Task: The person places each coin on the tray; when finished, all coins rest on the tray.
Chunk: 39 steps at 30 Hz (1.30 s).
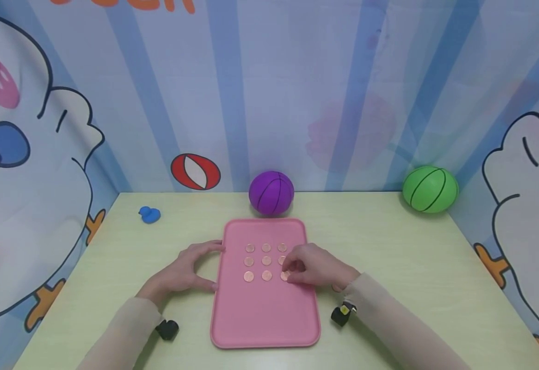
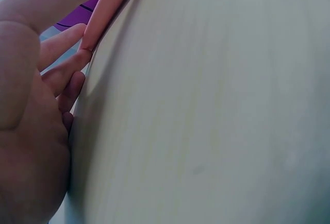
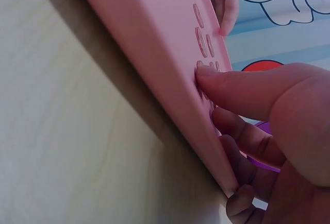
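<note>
A pink tray [image 1: 265,318] lies on the table, bearing several copper-coloured coins [image 1: 266,261] in three rows of three. My left hand [image 1: 181,270] rests along the tray's left rim, thumb and fingers spread apart and touching it. Over the tray's right side, my right hand [image 1: 311,264] has its thumb tip at the near right coin [image 1: 285,276], which lies flat. In the right wrist view the thumb [image 3: 232,87] touches a coin while the bent fingers stand apart from it. Part of the right column is covered by this hand. Another coin [image 1: 336,288] shows partly beneath the right wrist.
Behind the tray sits a purple ball [image 1: 271,193]. A green ball [image 1: 430,189] stands at the back right corner, and a small blue duck [image 1: 149,215] at the back left. Printed cloth walls [image 1: 297,92] enclose the table's back and sides.
</note>
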Tool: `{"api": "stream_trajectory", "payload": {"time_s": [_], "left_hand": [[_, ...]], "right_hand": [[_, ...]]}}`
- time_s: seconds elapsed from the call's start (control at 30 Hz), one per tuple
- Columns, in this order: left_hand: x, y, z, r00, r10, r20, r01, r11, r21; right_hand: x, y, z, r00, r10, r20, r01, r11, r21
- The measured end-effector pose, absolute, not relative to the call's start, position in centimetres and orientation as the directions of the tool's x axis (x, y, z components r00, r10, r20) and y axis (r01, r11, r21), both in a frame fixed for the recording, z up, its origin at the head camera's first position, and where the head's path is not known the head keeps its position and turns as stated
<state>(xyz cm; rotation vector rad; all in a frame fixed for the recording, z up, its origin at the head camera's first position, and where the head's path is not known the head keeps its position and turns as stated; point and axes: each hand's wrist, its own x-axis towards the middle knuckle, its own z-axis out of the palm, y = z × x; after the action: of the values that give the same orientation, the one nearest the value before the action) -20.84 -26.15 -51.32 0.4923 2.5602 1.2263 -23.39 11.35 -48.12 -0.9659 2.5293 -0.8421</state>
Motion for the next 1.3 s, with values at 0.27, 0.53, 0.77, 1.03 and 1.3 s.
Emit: {"api": "stream_trajectory", "payload": {"time_s": [0.27, 0.53, 0.77, 1.03, 1.3], "left_hand": [[-20.8, -26.2, -51.4, -0.908, 0.412, -0.083, 0.192, 0.582, 0.790], [-20.8, -26.2, -51.4, -0.907, 0.414, -0.075, 0.199, 0.579, 0.791], [-20.9, -26.3, -51.5, -0.905, 0.422, -0.061, 0.215, 0.575, 0.789], [-20.9, -26.2, -51.3, -0.907, 0.414, -0.074, 0.202, 0.583, 0.787], [-21.0, -26.3, -51.7, -0.913, 0.399, -0.088, 0.181, 0.589, 0.787]], "right_hand": [[-23.4, 11.3, -48.2, -0.733, -0.676, -0.075, -0.502, 0.612, -0.612], [-23.4, 11.5, -48.2, -0.732, -0.679, -0.066, -0.492, 0.592, -0.639], [-23.8, 12.7, -47.8, -0.736, -0.676, -0.040, -0.451, 0.534, -0.715], [-24.3, 15.9, -47.2, -0.734, -0.679, -0.035, -0.458, 0.532, -0.713], [-24.2, 19.5, -48.1, -0.725, -0.666, -0.175, -0.331, 0.560, -0.759]]}}
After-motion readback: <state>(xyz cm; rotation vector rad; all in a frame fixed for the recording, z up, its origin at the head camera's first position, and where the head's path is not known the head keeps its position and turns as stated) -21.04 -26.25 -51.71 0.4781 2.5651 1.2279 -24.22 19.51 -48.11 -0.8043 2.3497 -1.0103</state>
